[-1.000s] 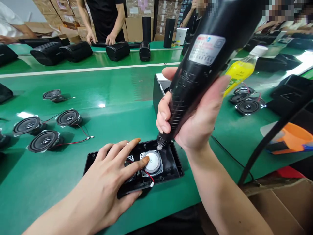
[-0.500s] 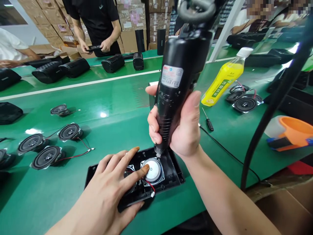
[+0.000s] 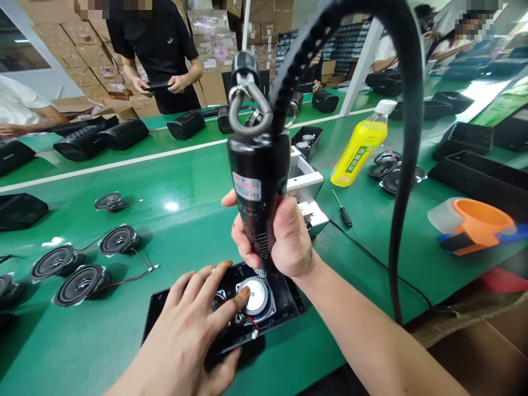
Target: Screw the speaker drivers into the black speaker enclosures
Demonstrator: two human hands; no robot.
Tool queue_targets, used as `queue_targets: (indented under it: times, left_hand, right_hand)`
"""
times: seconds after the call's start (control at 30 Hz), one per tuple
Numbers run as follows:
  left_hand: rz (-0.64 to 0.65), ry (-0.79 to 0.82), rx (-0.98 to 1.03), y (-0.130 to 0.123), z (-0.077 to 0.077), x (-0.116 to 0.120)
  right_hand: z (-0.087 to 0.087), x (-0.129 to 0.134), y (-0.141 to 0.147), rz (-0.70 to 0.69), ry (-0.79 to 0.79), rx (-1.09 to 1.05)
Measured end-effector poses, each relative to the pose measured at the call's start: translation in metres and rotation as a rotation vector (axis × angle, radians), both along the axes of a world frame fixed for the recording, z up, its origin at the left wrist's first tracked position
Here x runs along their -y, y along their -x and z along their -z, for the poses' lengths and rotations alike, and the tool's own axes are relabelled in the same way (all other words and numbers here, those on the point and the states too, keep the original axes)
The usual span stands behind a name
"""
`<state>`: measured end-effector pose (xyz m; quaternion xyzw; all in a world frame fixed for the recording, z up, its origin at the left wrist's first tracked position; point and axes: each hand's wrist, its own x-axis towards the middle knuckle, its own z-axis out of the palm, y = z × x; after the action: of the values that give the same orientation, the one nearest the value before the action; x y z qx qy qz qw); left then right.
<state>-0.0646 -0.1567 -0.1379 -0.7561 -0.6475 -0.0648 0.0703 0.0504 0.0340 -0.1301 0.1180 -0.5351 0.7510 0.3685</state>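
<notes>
My right hand [image 3: 280,234] is closed around a black electric screwdriver [image 3: 258,203], held upright with its tip down at the far edge of a silver-backed speaker driver [image 3: 258,297]. That driver lies face down in a black speaker housing [image 3: 284,316]. My left hand [image 3: 193,316] spans and grips the housing, thumb at its near edge and fingers across it. Its index fingertip rests on the driver's back. A second driver [image 3: 218,300] is mostly hidden under this hand. A red-and-black wire [image 3: 251,322] with a white plug hangs over the near wall.
Several loose speaker drivers [image 3: 76,283] lie at left. Behind my right hand stands a white-grey device [image 3: 305,179]. At right are a yellow drink bottle [image 3: 358,148], a small screwdriver [image 3: 344,214] and an orange container [image 3: 482,220]. A thick black cable [image 3: 406,165] arches overhead. Co-workers stand across the bench.
The electric screwdriver has swung from a rightward lean to nearly upright and sunk lower, its tip now at the driver's edge. My left hand stays on the housing. The view has tilted up slightly.
</notes>
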Motion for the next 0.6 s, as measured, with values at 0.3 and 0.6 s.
queue_targets:
  times: [0.3, 0.6]
  left_hand:
    - [-0.097, -0.016, 0.092, -0.007, 0.004, -0.002]
    - [0.028, -0.041, -0.037, 0.014, 0.024, 0.003]
  right_hand:
    - [0.003, -0.001, 0.002, -0.038, 0.008, 0.007]
    - [-0.023, -0.001, -0.013, 0.024, 0.019, 0.013]
